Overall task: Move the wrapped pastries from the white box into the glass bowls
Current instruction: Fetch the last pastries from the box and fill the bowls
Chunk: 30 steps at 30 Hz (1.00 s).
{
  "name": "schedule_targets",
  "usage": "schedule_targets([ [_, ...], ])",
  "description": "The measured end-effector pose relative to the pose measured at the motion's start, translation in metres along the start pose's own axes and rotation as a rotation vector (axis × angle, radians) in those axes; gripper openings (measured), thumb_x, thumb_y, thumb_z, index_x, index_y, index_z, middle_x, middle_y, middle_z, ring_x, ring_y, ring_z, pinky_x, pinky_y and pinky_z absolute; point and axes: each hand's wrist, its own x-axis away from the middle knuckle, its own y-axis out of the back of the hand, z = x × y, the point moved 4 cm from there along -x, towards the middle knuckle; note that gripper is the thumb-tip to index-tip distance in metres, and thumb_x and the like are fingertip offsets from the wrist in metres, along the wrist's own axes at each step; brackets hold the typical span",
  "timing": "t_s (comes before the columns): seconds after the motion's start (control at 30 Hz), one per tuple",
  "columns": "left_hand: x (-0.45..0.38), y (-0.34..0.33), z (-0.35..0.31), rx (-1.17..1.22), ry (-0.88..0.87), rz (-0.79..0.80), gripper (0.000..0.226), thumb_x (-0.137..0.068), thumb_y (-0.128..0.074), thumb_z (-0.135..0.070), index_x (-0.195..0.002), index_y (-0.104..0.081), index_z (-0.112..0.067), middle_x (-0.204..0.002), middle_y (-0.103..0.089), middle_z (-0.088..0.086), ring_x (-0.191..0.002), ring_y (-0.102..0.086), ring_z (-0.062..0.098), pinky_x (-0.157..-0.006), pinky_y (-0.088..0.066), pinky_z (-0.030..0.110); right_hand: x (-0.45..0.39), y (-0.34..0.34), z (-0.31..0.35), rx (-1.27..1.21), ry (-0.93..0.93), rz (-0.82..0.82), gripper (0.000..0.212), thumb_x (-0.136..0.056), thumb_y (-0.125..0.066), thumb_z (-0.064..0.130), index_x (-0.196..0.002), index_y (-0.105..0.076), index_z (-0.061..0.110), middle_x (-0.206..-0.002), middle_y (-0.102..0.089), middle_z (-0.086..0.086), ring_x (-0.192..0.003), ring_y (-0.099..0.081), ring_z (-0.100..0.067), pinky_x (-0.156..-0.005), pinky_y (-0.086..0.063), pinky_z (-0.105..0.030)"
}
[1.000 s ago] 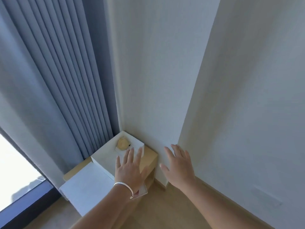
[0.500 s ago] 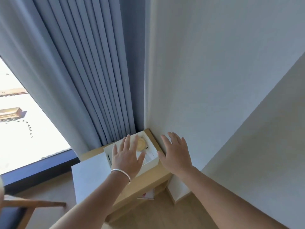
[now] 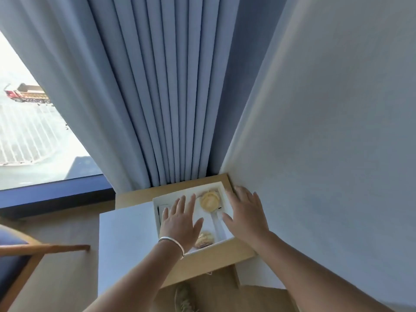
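An open white box [image 3: 167, 195] sits on a small wooden table [image 3: 216, 257] in the corner. Inside, a round yellow wrapped pastry [image 3: 209, 200] lies at the far end and a browner one [image 3: 203, 239] at the near end. My left hand [image 3: 180, 221], with a silver bracelet on the wrist, hovers flat over the box's left half, fingers spread, holding nothing. Over the box's right edge my right hand [image 3: 245, 215] is also spread and empty. No glass bowls are in view.
The box's white lid [image 3: 126, 239] lies flat to the left of the box. Blue curtains [image 3: 157, 97] hang behind the table, a white wall [image 3: 326, 131] stands close on the right. A wooden chair arm [image 3: 45, 247] juts in at left. A shoe [image 3: 183, 296] shows below.
My view has swung left and down, so the box interior and a second pastry now show. Both hands have moved out over the box.
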Motion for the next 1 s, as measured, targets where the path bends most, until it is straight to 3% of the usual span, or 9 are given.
schedule_targets([
  [0.13,-0.027,-0.038,0.018,0.014,0.020,0.105,0.071,-0.095,-0.030,-0.056,-0.150,0.004,-0.027,-0.161,-0.006,-0.001,-0.147,0.000,0.020,-0.119,-0.007,0.045,-0.038,-0.034,0.007,-0.006,0.052,0.071,0.064,-0.091,-0.046,0.048,-0.148,-0.025,0.027,-0.153,-0.026,-0.003,-0.139,-0.022,-0.025,-0.116,-0.013,-0.043],
  [0.4,-0.058,-0.083,0.034,0.063,0.059,0.263,0.074,-0.095,-0.034,-0.055,-0.151,0.004,-0.025,-0.160,-0.011,-0.003,-0.146,-0.006,0.017,-0.119,-0.012,0.042,-0.092,-0.095,0.015,0.071,0.182,0.222,0.061,-0.090,-0.052,0.040,-0.144,-0.029,0.023,-0.156,-0.022,-0.004,-0.144,-0.012,-0.024,-0.117,-0.014,-0.048],
  [0.73,-0.093,-0.156,0.031,0.159,0.036,0.484,0.078,-0.088,-0.046,-0.056,-0.151,-0.010,-0.026,-0.157,-0.020,-0.005,-0.143,-0.016,0.016,-0.113,-0.027,0.035,-0.129,-0.166,-0.003,0.186,0.341,0.340,0.074,-0.084,-0.059,0.009,-0.148,-0.022,0.017,-0.156,-0.016,-0.016,-0.145,-0.006,-0.031,-0.119,-0.003,-0.046],
  [0.9,-0.106,-0.185,0.026,0.121,0.056,0.610,0.077,-0.077,-0.048,-0.065,-0.145,-0.026,-0.034,-0.145,-0.038,-0.008,-0.131,-0.039,0.017,-0.099,-0.040,0.035,-0.139,-0.190,-0.014,0.245,0.413,0.352,0.075,-0.081,-0.058,0.000,-0.146,-0.024,0.015,-0.156,-0.015,-0.016,-0.145,-0.004,-0.032,-0.118,-0.001,-0.048],
  [1.0,-0.109,-0.201,0.024,0.127,0.067,0.735,0.059,-0.071,-0.048,-0.063,-0.125,-0.047,-0.038,-0.123,-0.054,-0.007,-0.113,-0.054,0.018,-0.088,-0.045,0.030,-0.145,-0.199,-0.019,0.295,0.466,0.337,0.071,-0.083,-0.058,0.003,-0.145,-0.025,0.013,-0.155,-0.017,-0.017,-0.143,-0.006,-0.033,-0.116,-0.006,-0.052],
])
